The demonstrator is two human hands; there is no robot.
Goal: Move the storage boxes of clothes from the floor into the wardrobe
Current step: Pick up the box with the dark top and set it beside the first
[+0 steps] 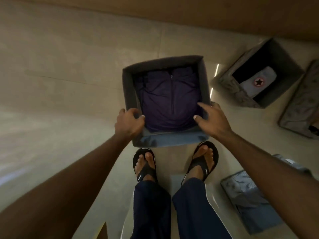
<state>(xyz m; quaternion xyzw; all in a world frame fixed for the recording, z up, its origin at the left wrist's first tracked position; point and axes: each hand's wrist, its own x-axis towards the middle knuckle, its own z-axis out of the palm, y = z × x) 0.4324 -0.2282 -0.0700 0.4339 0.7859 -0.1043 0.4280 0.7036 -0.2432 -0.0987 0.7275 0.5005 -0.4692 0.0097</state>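
Observation:
A dark grey fabric storage box sits on the tiled floor just ahead of my feet. Inside it lies a folded purple zip-up garment. My left hand is curled over the box's near left rim, thumb inside. My right hand rests on the near right rim with fingers spread over the edge. The box appears to rest on the floor.
A second grey box holding a grey item with a star logo stands at the right. Another patterned box lies at the far right edge. A blue-grey box sits by my right leg. A brown wooden surface runs along the top.

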